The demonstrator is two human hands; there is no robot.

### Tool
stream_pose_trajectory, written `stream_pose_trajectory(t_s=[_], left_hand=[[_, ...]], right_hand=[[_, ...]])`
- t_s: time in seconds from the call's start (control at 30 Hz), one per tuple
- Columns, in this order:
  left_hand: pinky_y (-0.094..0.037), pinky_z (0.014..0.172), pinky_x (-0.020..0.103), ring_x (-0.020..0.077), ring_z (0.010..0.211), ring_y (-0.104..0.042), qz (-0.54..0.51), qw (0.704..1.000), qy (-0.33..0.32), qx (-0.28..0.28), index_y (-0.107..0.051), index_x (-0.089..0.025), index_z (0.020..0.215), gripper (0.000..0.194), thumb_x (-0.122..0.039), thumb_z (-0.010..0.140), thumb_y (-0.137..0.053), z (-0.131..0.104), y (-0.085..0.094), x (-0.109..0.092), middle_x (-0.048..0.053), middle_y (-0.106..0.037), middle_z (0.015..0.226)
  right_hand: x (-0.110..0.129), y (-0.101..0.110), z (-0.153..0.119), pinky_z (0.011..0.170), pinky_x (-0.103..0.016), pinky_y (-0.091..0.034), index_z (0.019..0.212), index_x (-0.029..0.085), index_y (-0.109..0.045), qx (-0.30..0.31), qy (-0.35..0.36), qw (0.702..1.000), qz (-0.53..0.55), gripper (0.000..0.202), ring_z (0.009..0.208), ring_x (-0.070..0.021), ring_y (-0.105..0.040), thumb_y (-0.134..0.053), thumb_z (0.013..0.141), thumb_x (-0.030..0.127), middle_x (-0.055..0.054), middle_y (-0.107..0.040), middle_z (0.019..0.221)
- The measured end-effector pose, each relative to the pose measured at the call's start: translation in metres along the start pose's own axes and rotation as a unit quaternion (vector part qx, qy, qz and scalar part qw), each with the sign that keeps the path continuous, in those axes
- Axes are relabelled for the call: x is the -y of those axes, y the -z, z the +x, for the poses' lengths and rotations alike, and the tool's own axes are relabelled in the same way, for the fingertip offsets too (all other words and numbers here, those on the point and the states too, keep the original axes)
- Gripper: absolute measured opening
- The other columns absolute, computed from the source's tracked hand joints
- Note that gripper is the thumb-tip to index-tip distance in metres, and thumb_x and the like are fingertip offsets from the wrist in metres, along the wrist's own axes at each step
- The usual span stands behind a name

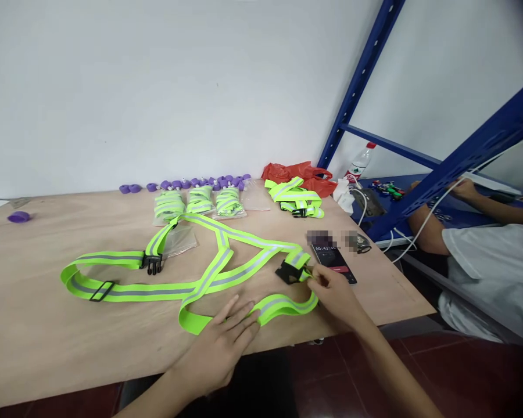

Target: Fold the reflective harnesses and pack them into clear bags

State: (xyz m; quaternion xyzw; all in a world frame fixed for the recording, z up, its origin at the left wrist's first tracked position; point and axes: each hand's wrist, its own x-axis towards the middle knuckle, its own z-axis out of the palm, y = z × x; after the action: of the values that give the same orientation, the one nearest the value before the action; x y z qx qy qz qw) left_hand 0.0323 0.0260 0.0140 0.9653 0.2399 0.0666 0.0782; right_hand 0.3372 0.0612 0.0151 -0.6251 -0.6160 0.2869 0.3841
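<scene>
Head view shows me a yellow-green harness [246,269] (grey-striped) spread across the surface [70,342]. My right hand [333,290] pinches its webbing beside the black buckle [289,271]; my left hand [220,348], fingers extended, lies over the near strap [283,304] without gripping. Beyond lie 3 bagged bundles [199,200].

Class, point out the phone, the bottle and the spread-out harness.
Phone [330,255]: head view, middle of the screen.
Bottle [356,168]: head view, on the label.
Harness [243,273]: head view, a strap near the middle.
</scene>
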Motion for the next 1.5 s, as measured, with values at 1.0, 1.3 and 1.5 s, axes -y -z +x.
stream_pose_trajectory(t_s=[1.0, 1.3, 1.5], left_hand=[[-0.02, 0.112, 0.077, 0.0385, 0.147, -0.03, -0.026, 0.995, 0.089, -0.045, -0.041, -0.016, 0.15, 0.058, -0.033, 0.096, -0.045, -0.024, -0.029, -0.011, 0.014, -0.029, 0.161], [-0.018, 0.112, 0.077, 0.0371, 0.147, -0.03, -0.019, 0.995, 0.07, -0.067, -0.041, -0.017, 0.15, 0.057, -0.032, 0.095, -0.045, -0.026, -0.03, -0.008, 0.015, -0.035, 0.159], [-0.016, 0.114, 0.076, 0.0358, 0.147, -0.03, -0.011, 0.994, 0.08, -0.071, -0.041, -0.018, 0.15, 0.057, -0.029, 0.094, -0.046, -0.025, -0.034, -0.009, 0.014, -0.033, 0.16]], right_hand=[[0.012, -0.038, -0.026, 0.08, -0.042, -0.06, 0.081, 0.022, -0.07, -0.195, -0.131, 0.857, 0.459, 0.033, 0.077, -0.0236, -0.072, -0.087, 0.056, 0.036, -0.003, -0.076, 0.082], [0.036, -0.016, -0.024, 0.068, -0.031, -0.056, 0.083, 0.016, -0.074, -0.136, -0.173, 0.947, 0.235, 0.038, 0.068, -0.0179, -0.067, -0.088, 0.056, 0.039, -0.002, -0.073, 0.077], [0.034, 0.016, -0.025, 0.075, -0.035, -0.053, 0.089, 0.019, -0.074, -0.143, -0.042, 0.983, -0.11, 0.025, 0.077, -0.0203, -0.064, -0.071, 0.064, 0.02, -0.003, -0.07, 0.087]])
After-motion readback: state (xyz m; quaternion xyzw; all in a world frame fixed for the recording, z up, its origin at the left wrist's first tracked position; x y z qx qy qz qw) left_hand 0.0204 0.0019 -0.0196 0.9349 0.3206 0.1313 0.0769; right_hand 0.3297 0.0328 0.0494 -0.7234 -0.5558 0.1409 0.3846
